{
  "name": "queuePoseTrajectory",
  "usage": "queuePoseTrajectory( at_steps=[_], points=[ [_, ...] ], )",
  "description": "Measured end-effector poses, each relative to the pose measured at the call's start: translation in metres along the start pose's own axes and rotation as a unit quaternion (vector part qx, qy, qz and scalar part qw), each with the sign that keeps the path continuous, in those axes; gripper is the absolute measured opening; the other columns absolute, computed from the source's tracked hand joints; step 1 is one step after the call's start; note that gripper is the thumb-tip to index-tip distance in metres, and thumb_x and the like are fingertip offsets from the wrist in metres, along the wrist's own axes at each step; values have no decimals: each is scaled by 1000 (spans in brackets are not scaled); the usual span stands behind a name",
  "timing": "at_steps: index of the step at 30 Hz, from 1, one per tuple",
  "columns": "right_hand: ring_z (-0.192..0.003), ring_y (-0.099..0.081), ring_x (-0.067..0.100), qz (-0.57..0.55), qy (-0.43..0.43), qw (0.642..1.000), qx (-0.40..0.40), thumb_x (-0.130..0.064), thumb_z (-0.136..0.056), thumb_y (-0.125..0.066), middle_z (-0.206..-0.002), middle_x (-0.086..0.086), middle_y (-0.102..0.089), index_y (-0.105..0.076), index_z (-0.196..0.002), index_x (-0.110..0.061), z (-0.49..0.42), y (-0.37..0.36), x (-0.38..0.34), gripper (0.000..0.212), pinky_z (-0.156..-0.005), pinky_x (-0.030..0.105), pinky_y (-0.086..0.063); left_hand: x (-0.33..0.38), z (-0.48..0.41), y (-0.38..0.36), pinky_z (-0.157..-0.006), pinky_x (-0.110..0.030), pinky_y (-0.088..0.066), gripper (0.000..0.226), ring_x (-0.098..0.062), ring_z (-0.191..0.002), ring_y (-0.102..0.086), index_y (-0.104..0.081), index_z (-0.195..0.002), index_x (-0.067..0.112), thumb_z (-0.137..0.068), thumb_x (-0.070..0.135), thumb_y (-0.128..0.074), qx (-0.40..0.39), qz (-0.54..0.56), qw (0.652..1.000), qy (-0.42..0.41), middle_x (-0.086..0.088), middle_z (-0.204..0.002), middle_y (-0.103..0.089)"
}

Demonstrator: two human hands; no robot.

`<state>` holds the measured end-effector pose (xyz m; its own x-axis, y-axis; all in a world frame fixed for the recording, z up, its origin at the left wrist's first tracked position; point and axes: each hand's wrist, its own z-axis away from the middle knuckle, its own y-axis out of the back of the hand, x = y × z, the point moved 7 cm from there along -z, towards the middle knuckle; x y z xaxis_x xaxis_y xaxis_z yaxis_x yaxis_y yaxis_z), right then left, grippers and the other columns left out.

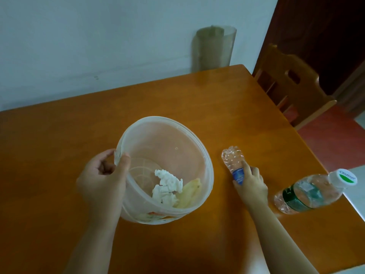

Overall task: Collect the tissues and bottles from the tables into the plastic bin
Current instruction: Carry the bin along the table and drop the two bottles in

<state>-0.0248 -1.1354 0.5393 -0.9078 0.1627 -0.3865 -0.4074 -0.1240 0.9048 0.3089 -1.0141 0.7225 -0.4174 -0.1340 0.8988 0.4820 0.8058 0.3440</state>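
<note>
wooden table (69, 135): orange-brown top, fills most of the view, set against a pale wall. wooden chair (292, 86) stands at its far right side. a rolled translucent sheet (214, 46) stands upright against the wall behind the far edge.

plastic bin (189, 155): translucent round tub, tipped with its mouth toward the camera, over the middle of the table. left hand (102, 180) grips its near-left rim, thumb inside the wall and fingers outside. inside lie a crumpled white tissue (167, 186) and, just beside it on the right, a pale yellowish scrap (190, 192).

green-label bottle (314, 192): clear, white cap, lying on its side near the table's right edge, untouched.

blue-label bottle (233, 163): clear, crushed, lying on the table just right of the bin. right hand (250, 184) is closed around its labelled end, index finger laid along the top; whether it is lifted off the table cannot be told.
</note>
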Motion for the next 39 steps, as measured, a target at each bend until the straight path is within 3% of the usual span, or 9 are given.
queuePoseTrajectory(
  at_steps=[6,10,15,19,22,24,30,35,39],
  points=[
    [-99,-53,28,-90,-21,996,1,-27,-78,-64,-121,11,-46,-25,-136,-24,9,8,-6,70,-73,41,-55,-2,-5,4,-44,-29,-48,14,-15,-51,-55,-62,-78,44,-65,42,-65,-8,13,1000,11,8,-59,-58],
    [-97,-55,22,-169,4,984,57,-26,-75,-69,-120,8,-49,-30,-133,-25,18,38,-25,71,-68,31,-53,0,-9,6,-38,-21,-46,17,-5,-45,-54,-60,-75,49,-68,35,-68,-27,30,999,17,8,-55,-59],
    [-87,-51,6,-262,58,960,81,-27,-73,-71,-117,-8,-43,-29,-130,-37,42,84,-60,71,-59,13,-43,2,-13,9,-43,-29,-49,17,-4,-43,-52,-63,-86,35,-70,30,-69,-42,50,998,26,4,-54,-59],
    [-94,-51,1,-286,121,948,66,-31,-70,-73,-119,-16,-42,-31,-131,-36,71,109,-94,74,-56,6,-45,1,-14,13,-38,-20,-43,22,-6,-41,-51,-66,-92,27,-71,28,-71,-51,72,996,35,4,-50,-58],
    [-92,-51,-3,-243,167,953,65,-31,-71,-72,-116,-21,-40,-30,-131,-37,92,125,-116,73,-59,0,-43,4,-14,15,-39,-20,-43,21,-4,-40,-49,-66,-91,27,-71,27,-72,-71,88,993,26,8,-48,-58],
    [-91,-51,-6,-204,201,956,59,-34,-72,-69,-111,-21,-42,-29,-131,-40,104,133,-129,72,-61,6,-45,7,-13,17,-41,-20,-43,17,-4,-39,-47,-65,-86,29,-72,26,-72,-84,103,991,15,12,-47,-56],
    [-94,-53,7,-63,250,966,19,-37,-74,-66,-115,-12,-47,-27,-131,-41,127,128,-155,69,-72,23,-52,14,-6,28,-41,-13,-40,17,-4,-41,-46,-63,-82,32,-72,23,-73,-105,127,986,-14,7,-46,-51],
    [-104,-53,16,47,286,957,-23,-37,-75,-65,-128,-9,-44,-22,-134,-41,140,114,-174,72,-72,27,-50,18,2,39,-45,-20,-43,17,-5,-42,-45,-63,-84,31,-72,24,-74,-136,123,983,-30,-7,-53,-53],
    [-106,-53,20,146,324,934,-39,-34,-77,-62,-133,-5,-45,-24,-135,-36,148,97,-191,69,-72,28,-46,25,8,47,-42,-11,-40,19,-2,-41,-45,-63,-86,29,-71,23,-74,-155,137,977,-48,-3,-51,-51]
  ],
)
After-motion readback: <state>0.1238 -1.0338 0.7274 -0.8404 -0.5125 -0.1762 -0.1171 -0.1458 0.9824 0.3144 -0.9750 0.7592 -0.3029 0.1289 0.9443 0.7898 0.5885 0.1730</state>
